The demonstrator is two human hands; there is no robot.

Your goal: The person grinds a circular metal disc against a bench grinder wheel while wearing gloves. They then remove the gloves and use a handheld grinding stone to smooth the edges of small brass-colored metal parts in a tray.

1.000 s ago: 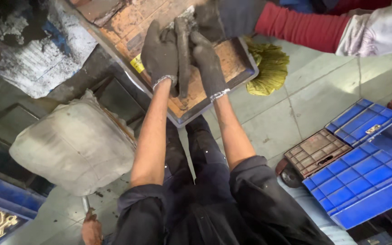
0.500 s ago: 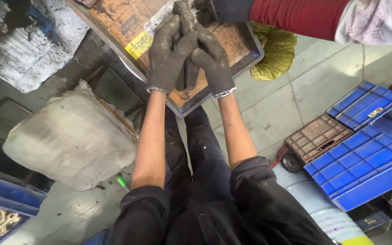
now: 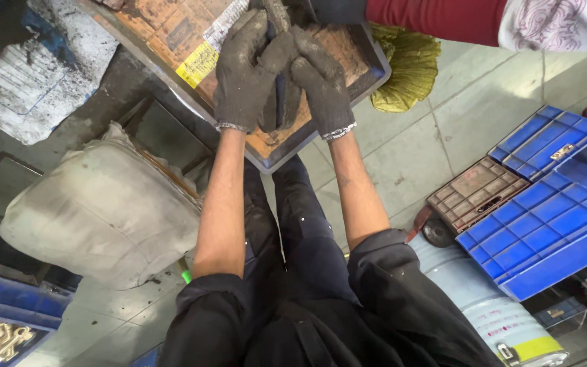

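Both gloved: left hand [image 3: 242, 75] & right hand [image 3: 321, 85] clamped on dark, grimy metal part [image 3: 281, 95] over tray [image 3: 266, 153]

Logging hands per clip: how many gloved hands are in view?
3: left hand and right hand gripping a dark part over the tray; a co-worker's hand, top edge, partly cut off.

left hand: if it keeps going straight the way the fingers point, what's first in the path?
Likely the co-worker's dark gloved hand at the top edge. The left hand, gripping the dark greasy part over the tray, points up-frame toward it; depth is unclear.
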